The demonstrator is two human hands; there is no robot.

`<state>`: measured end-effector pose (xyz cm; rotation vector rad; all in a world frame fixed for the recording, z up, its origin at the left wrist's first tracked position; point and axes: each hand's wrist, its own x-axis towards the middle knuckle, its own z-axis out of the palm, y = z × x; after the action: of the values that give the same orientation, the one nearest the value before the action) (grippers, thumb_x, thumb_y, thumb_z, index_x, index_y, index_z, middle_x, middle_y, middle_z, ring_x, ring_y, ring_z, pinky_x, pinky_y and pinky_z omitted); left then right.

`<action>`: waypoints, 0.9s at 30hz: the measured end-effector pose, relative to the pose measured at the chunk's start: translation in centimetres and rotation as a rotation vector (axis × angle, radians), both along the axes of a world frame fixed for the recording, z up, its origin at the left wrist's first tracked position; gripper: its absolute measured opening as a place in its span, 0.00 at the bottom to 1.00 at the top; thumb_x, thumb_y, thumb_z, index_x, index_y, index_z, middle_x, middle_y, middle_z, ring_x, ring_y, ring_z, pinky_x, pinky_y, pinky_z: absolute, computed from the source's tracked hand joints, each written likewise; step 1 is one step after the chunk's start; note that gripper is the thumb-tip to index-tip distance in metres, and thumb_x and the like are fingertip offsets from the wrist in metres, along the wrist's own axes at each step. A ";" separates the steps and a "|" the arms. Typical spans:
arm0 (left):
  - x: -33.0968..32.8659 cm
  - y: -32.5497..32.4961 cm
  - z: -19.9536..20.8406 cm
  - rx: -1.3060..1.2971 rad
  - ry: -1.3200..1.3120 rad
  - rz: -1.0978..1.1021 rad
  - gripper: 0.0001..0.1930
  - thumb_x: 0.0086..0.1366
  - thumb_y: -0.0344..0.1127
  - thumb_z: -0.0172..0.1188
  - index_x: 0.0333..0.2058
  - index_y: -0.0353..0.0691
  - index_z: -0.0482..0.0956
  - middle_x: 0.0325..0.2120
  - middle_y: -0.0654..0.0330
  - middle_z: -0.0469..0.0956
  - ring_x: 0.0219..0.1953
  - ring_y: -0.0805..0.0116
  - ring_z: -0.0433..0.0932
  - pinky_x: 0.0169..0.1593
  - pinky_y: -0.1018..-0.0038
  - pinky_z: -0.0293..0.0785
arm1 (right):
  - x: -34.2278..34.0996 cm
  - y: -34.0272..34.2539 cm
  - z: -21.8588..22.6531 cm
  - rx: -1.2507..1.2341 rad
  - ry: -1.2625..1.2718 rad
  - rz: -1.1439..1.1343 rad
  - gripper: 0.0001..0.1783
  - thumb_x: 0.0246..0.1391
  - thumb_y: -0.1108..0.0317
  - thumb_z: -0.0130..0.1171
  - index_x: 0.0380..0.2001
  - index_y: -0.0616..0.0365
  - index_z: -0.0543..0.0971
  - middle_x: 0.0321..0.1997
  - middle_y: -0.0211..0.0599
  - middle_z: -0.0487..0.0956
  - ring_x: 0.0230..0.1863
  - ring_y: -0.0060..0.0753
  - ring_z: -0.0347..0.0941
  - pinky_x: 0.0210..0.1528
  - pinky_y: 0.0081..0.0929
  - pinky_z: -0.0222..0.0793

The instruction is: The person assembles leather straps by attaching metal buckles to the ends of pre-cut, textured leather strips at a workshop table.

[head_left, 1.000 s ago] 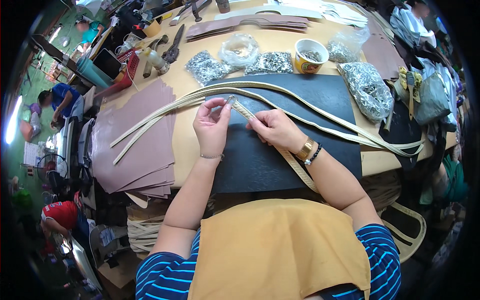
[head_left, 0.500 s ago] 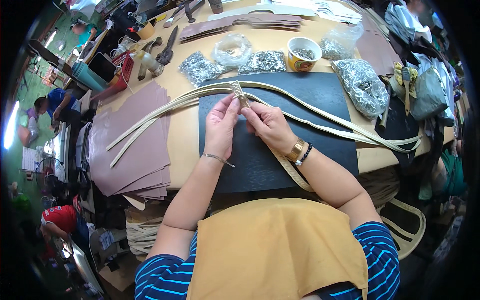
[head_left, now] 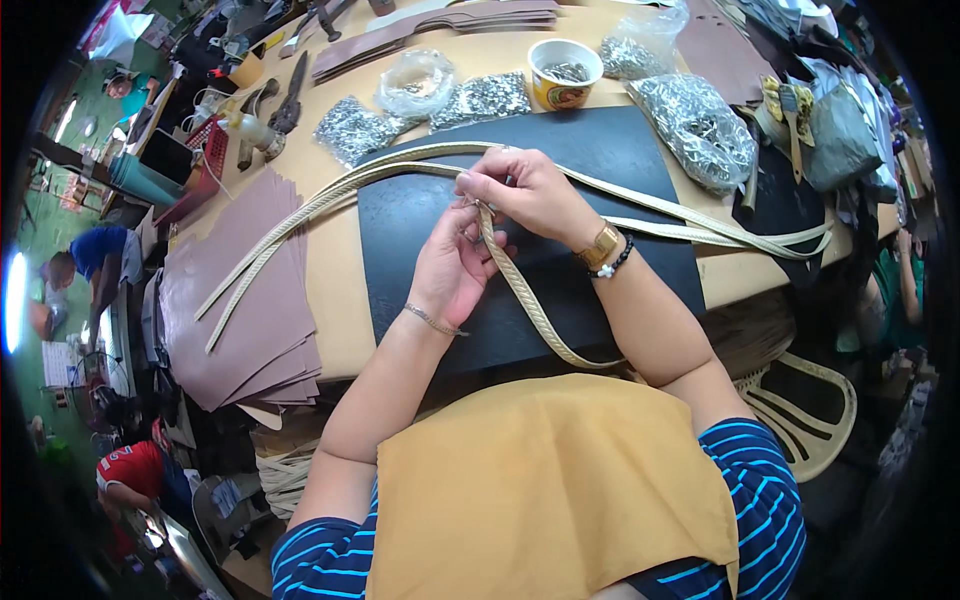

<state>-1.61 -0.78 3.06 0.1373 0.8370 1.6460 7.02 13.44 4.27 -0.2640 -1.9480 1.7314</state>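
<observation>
A long cream strap with a braided or stitched surface (head_left: pixel 520 290) runs up from the table's near edge into my hands. Its end sits between the fingers of my left hand (head_left: pixel 450 262), which is turned palm up and curled around it. My right hand (head_left: pixel 532 197) pinches at the tip from above; a small shiny bit shows there, too little to name. More cream straps (head_left: pixel 375 172) lie in long curves behind my hands, across a black mat (head_left: pixel 440 330).
Mauve sheets (head_left: pixel 240 290) are stacked at left. Behind the mat stand a tub of metal parts (head_left: pixel 565 75) and bags of metal pieces (head_left: pixel 695 130), (head_left: pixel 362 130). Pliers-like shears (head_left: pixel 290 95) and a brush (head_left: pixel 795 130) lie farther out. A plastic chair (head_left: pixel 800 415) stands at right.
My right hand has risen and turned over the strap's end, covering the tip that stood up before. My left hand has opened more palm up. The whole view has shifted slightly.
</observation>
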 end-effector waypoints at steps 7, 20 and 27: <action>0.9 0.6 0.6 -0.045 -0.388 -0.088 0.09 0.67 0.41 0.54 0.41 0.45 0.78 0.36 0.66 0.79 0.34 0.72 0.80 0.53 0.54 0.75 | 1.0 1.0 1.1 -0.207 -0.101 0.084 0.13 0.60 0.63 0.61 0.34 0.64 0.82 0.24 0.28 0.79 0.21 0.14 0.73 0.21 0.15 0.69; -0.9 1.4 -0.5 0.122 0.711 0.383 0.10 0.67 0.23 0.56 0.47 0.35 0.74 0.44 0.55 0.80 0.46 0.72 0.79 0.48 0.76 0.77 | 1.1 1.0 1.7 -0.199 0.008 0.174 0.13 0.61 0.61 0.61 0.41 0.58 0.85 0.30 0.26 0.82 0.29 0.11 0.72 0.27 0.13 0.67; -1.2 1.3 -0.3 0.129 1.122 0.499 0.15 0.65 0.26 0.61 0.50 0.32 0.75 0.41 0.55 0.82 0.45 0.72 0.79 0.50 0.76 0.75 | 1.3 0.4 2.5 -0.166 -0.035 0.093 0.14 0.56 0.63 0.67 0.44 0.56 0.85 0.32 0.26 0.83 0.29 0.13 0.72 0.30 0.13 0.68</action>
<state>-2.80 0.53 2.76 1.0855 1.6895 2.0644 8.36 13.85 6.73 -0.2678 -1.8692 1.9652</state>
